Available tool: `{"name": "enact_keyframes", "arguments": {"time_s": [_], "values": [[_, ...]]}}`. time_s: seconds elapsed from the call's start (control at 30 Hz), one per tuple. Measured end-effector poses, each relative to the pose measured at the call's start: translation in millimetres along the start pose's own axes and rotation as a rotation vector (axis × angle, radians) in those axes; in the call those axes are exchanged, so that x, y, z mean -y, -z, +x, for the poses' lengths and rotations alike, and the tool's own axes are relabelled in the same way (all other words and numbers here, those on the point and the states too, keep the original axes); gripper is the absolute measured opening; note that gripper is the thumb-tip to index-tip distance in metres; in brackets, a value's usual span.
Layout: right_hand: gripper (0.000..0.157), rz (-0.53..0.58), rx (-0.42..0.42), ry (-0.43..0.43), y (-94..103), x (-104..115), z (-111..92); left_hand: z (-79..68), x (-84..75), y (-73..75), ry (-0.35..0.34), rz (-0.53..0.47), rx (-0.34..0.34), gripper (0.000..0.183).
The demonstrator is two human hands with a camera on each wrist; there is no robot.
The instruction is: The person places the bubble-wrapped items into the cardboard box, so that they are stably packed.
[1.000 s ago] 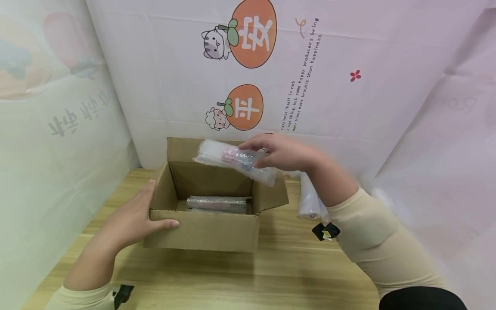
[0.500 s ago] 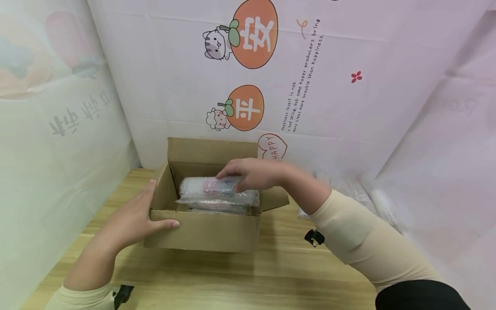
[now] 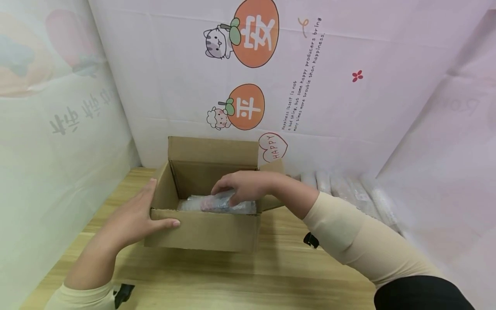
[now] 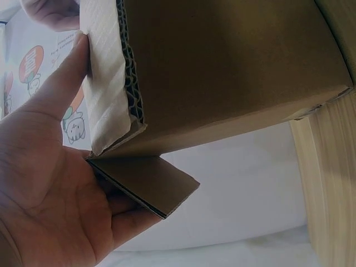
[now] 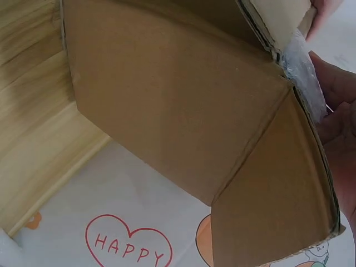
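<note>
An open cardboard box stands on the wooden table. My left hand grips its left front corner, the thumb along the front and the fingers at the left side; the left wrist view shows this hand around the flaps. Down inside the box, my right hand holds a bubble-wrapped package from above, thumb on the near side. Pink and blue show through its clear wrap. Another wrapped package underneath is mostly covered. In the right wrist view, the box wall hides much of the package.
Several bubble-wrapped packages lie in a row at the back right, partly behind my right forearm. The box's back flap stands up near the printed white backdrop. White sheets also hang at both sides of the wooden table.
My right hand has carried the wrapped package left and down from above the box's right side into the box, over the one inside. My left hand has stayed at the corner.
</note>
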State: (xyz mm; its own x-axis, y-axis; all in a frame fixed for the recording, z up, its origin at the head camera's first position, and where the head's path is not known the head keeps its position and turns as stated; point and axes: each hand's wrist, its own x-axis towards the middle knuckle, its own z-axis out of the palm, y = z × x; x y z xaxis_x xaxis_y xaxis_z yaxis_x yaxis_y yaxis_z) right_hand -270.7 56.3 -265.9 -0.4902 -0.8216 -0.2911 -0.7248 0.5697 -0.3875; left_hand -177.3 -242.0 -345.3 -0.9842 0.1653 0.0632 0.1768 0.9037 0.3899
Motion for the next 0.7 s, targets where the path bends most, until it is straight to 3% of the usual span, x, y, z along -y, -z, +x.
{"name": "enact_keyframes", "arguments": {"time_s": [0.2, 0.4, 0.53, 0.7], "values": [[0.046, -0.011, 0.022, 0.0, -1.3, -0.5, 1.8, -0.2, -1.2, 0.8, 0.002, -0.003, -0.004, 0.136], [0.044, 0.003, -0.01, -0.047, 2.1, -3.1, -4.8, -0.6, -0.9, 0.9, -0.001, -0.005, -0.005, 0.136], [0.04, 0.006, -0.069, -0.053, 7.6, -9.2, -13.2, -0.9, -0.3, 0.7, -0.002, -0.004, -0.006, 0.136], [0.04, 0.018, -0.205, -0.058, 21.2, -17.4, -29.3, -1.1, -0.1, 0.5, -0.002, -0.005, -0.007, 0.136]]}}
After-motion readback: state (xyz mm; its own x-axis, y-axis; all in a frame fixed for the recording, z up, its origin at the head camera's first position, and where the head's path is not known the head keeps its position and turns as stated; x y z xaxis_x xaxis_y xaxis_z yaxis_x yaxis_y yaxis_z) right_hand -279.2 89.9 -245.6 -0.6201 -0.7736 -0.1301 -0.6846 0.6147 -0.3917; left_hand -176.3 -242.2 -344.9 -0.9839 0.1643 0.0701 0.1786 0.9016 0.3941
